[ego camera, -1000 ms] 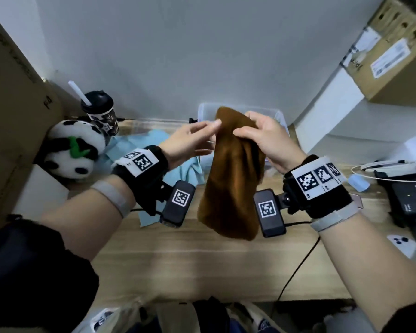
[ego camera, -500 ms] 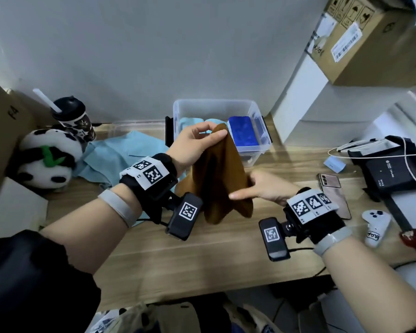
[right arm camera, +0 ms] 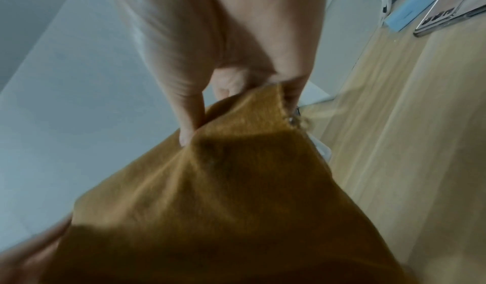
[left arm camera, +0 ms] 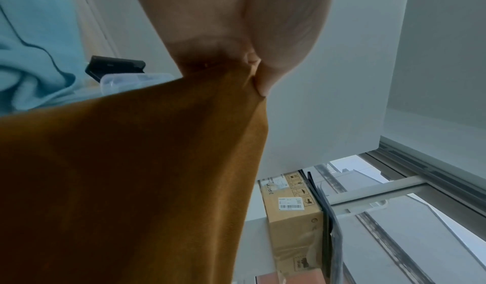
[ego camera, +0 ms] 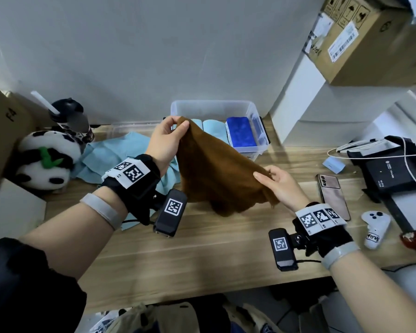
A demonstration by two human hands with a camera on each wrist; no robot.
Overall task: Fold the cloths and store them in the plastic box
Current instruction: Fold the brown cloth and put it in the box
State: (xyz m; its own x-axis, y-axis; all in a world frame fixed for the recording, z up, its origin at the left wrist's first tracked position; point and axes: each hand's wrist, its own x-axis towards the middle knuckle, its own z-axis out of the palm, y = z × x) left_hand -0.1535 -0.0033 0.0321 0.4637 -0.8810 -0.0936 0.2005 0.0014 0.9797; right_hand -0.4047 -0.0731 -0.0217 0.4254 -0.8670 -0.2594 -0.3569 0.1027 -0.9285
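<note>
- Brown cloth [ego camera: 216,171] hangs in the air above the middle of the desk [ego camera: 202,255], stretched on a slant between two held points, with its lower part sagging toward the wood without clearly touching it; held this way it looks ready to be spread out for folding.
- The left hand [ego camera: 165,140] pinches the cloth's far upper corner between thumb and fingers, raised higher, just in front of the plastic box [ego camera: 211,109].
- The right hand [ego camera: 280,186] pinches the near right edge, lower and nearer, so the fabric opens into a flat sheet; the right wrist view shows the fingers [right arm camera: 189,109] curled round the hem.
- The plastic box stands at the far edge against the wall, lid off, already holding light blue rolls [ego camera: 214,129] and a dark blue folded cloth [ego camera: 240,132] side by side, with room left at its left end, as far as I can judge.
- A light blue cloth [ego camera: 111,157] lies crumpled on the desk to the left, probably waiting its turn.
</note>
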